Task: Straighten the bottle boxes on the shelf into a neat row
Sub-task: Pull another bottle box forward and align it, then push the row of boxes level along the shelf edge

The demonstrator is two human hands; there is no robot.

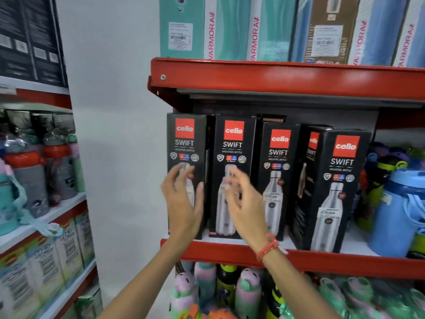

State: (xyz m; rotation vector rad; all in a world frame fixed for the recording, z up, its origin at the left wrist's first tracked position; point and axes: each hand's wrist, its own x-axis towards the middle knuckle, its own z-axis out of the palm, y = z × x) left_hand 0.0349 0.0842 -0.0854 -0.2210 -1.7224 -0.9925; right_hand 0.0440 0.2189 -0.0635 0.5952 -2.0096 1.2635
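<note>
Several tall black bottle boxes stand on the red shelf (230,253). The leftmost box (187,139) and the second box (233,146) face forward. A third box (278,157) sits a little lower in view, and the rightmost box (340,180) is turned at an angle, nearer the shelf's front edge. My left hand (182,203) hovers with fingers spread in front of the leftmost box. My right hand (243,203), a red thread on its wrist, is spread in front of the second box. Both hands are blurred; neither grips anything.
Teal and blue boxes (230,26) fill the shelf above. A blue jug (400,210) and coloured bottles stand right of the black boxes. Children's bottles (230,293) fill the shelf below. A second rack (41,171) with bottles stands at the left, past a white wall.
</note>
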